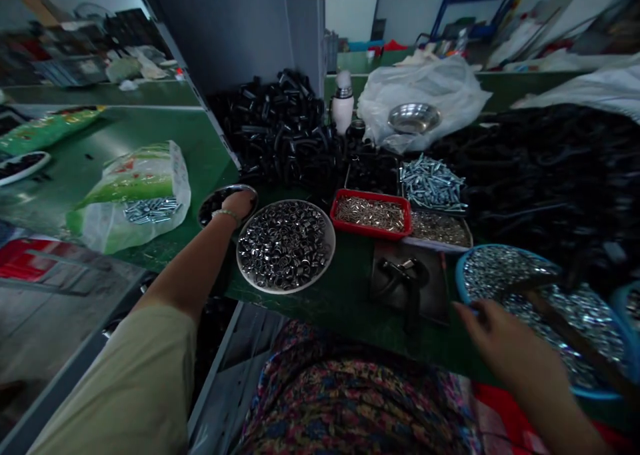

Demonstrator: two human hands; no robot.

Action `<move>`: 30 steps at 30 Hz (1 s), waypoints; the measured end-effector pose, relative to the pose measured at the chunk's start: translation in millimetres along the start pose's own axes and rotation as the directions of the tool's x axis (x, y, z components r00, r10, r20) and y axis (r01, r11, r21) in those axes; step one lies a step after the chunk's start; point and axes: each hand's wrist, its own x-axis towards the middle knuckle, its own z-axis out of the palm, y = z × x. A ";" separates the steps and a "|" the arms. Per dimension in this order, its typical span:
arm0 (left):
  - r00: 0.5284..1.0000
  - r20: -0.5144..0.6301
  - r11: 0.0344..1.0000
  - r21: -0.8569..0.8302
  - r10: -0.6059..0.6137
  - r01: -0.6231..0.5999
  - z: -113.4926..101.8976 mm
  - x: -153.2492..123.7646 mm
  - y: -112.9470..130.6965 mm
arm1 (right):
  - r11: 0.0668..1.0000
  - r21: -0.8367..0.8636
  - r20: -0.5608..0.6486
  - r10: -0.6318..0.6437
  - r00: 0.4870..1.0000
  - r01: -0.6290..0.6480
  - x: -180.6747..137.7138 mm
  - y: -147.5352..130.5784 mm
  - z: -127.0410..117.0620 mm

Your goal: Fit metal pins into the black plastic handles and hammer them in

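Note:
My left hand reaches into a small metal bowl of small black parts; its fingertips are down among them and hidden. My right hand, blurred, is over the near left rim of a blue basin full of small shiny metal pieces. Its thumb and forefinger look apart, with nothing discernible between them. A hammer lies across the basin. Between my hands, a black handle-like part with a metal piece on it rests on a dark flat plate.
A round white tray holds many shiny metal rings. Behind stand a red tray of small pins and a tray of silvery screws. Black parts are heaped at the back beside a white flask. A plastic bag with screws lies left.

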 end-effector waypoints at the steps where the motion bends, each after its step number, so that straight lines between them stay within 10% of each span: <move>1: 1.000 0.007 1.000 -0.007 -0.002 0.002 2.2 -0.8 2.6 | 0.985 -0.138 -0.006 0.104 0.995 -0.103 6.6 -8.0 17.4; 5: 0.999 -0.035 0.997 -0.072 0.005 -0.008 -7.6 -6.5 4.6 | 0.716 -0.575 -0.049 0.452 0.891 -0.395 31.8 -25.2 56.2; 9: 0.988 -0.150 0.930 -0.366 -0.032 -0.025 -24.0 -23.0 20.1 | 0.851 -0.025 0.001 0.525 0.851 -0.525 35.1 -14.5 50.3; 13: 0.999 -0.040 0.444 -0.895 0.001 -0.036 0.0 -77.2 82.0 | 0.468 0.745 0.247 0.468 0.849 -0.475 17.7 -15.3 49.8; 15: 0.988 0.062 0.309 -0.951 0.141 0.016 23.8 -117.8 124.8 | 0.254 0.872 0.295 0.407 0.864 -0.418 9.9 -23.8 55.9; 20: 0.780 0.351 -0.178 -0.847 0.517 0.500 65.8 -192.7 206.6 | 0.020 0.932 0.327 0.383 0.864 -0.362 -1.4 -36.1 61.8; 30: 0.673 0.368 -0.255 -0.725 0.642 0.640 83.8 -210.3 230.0 | -0.051 0.913 0.399 0.318 0.860 -0.404 -12.9 -27.3 49.7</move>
